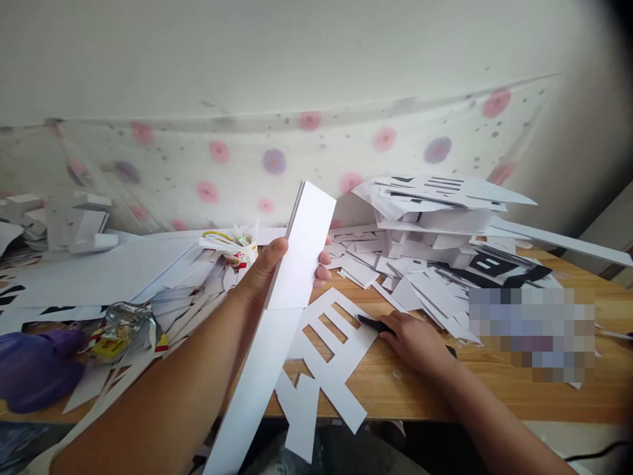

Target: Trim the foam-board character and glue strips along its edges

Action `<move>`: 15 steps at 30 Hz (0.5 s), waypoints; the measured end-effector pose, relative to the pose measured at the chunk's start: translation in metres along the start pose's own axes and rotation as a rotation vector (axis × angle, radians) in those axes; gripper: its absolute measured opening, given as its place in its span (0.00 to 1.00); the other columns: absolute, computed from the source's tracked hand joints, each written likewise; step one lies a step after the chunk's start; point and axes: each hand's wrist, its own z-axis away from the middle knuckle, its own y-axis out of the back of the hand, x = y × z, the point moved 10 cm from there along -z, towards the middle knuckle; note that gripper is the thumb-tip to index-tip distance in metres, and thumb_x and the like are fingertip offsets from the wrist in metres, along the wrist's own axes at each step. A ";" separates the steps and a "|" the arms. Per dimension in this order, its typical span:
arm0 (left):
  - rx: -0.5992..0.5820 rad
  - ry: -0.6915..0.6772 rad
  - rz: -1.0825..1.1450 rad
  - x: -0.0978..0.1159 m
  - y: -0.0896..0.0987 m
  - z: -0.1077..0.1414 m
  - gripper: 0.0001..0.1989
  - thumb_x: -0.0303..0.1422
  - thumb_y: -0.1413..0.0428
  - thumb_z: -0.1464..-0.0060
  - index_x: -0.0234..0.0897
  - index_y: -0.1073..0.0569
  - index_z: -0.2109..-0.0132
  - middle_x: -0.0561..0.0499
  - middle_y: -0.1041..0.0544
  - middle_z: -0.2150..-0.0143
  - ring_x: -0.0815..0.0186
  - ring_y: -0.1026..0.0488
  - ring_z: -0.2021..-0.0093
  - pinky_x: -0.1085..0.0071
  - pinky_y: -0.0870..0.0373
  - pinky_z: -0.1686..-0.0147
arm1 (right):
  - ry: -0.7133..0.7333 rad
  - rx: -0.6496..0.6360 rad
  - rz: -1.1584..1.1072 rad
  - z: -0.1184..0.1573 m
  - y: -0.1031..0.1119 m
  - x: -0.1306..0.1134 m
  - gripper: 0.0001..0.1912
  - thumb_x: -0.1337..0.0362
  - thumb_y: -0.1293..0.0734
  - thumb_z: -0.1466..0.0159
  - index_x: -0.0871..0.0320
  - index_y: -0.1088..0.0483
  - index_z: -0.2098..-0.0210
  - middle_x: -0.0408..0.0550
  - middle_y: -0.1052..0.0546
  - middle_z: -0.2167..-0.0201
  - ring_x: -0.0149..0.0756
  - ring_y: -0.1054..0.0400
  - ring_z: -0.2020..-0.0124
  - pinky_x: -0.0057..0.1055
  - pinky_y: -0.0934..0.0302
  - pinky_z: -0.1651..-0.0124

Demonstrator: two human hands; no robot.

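While the left hand (262, 272) clasps the long white strips (305, 247) aslant above the table (410, 399), the right hand (417, 340) grips a black cutter (374, 323), its tip best kept low and clear of fingers.

Smooth, matt white paper strips (284, 290) at center cross a glossy wood table (410, 396); shiny foil wrapper (123, 323), lower left.

It looks like a craft workspace, perhaps in a home. White board offcuts (363, 267) crowd a wooden bench (410, 392) below a flowered wall sheet (311, 158).
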 end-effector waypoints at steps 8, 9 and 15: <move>-0.011 -0.006 -0.008 0.004 -0.006 0.005 0.36 0.52 0.34 0.62 0.32 0.27 0.50 0.46 0.23 0.63 0.64 0.25 0.66 0.71 0.27 0.66 | 0.121 0.188 -0.165 0.006 0.027 -0.026 0.15 0.64 0.36 0.36 0.57 0.28 0.50 0.55 0.25 0.51 0.49 0.32 0.49 0.43 0.38 0.47; -0.009 -0.008 -0.016 0.005 -0.008 0.005 0.36 0.51 0.34 0.63 0.31 0.27 0.50 0.46 0.23 0.63 0.64 0.25 0.66 0.71 0.27 0.67 | 0.155 0.223 -0.270 0.007 0.037 -0.035 0.16 0.62 0.36 0.35 0.57 0.29 0.49 0.56 0.26 0.50 0.47 0.32 0.49 0.41 0.38 0.47; -0.018 -0.035 -0.021 0.010 -0.020 0.014 0.35 0.50 0.34 0.62 0.31 0.27 0.51 0.46 0.24 0.63 0.64 0.25 0.67 0.71 0.27 0.68 | 0.278 0.293 -0.712 0.012 0.082 -0.085 0.16 0.55 0.37 0.35 0.58 0.27 0.53 0.56 0.24 0.56 0.45 0.31 0.54 0.42 0.37 0.50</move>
